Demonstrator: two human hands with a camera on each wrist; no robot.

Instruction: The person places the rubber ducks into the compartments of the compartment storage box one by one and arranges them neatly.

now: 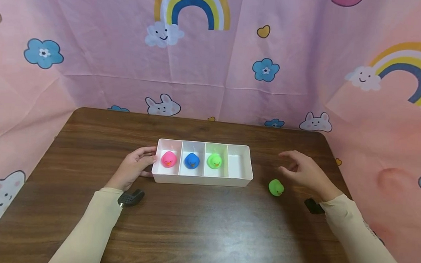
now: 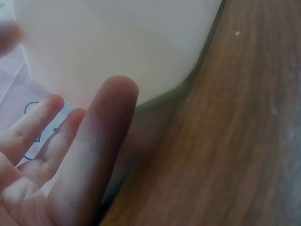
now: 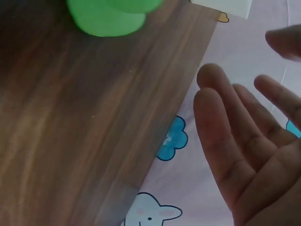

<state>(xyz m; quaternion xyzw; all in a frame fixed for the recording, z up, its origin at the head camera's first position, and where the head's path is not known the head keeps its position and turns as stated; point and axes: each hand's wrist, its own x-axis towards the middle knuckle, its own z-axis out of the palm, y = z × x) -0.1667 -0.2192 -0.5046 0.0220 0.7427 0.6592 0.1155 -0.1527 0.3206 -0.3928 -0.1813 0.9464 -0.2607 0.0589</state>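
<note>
A white tray (image 1: 203, 180) with a row of compartments stands on the table. Inside are a pink toy duck (image 1: 168, 159), a blue one (image 1: 192, 161) and a light green one (image 1: 214, 161), each in its own section; the rightmost section holds nothing. My left hand (image 1: 131, 167) touches the tray's left end. In the left wrist view its thumb (image 2: 110, 108) lies against the white end wall, the fingers fairly straight. Right of the tray, another green toy duck (image 1: 276, 188) sits on the table. My right hand (image 1: 303, 172) hovers just above and beyond it, fingers loosely bent, holding nothing.
The brown wooden table (image 1: 197, 231) carries the tray and the loose duck. A pink patterned cloth (image 1: 207, 67) hangs behind the table and along its sides. Dark wrist devices show at the left cuff (image 1: 131, 198) and right cuff (image 1: 313, 206).
</note>
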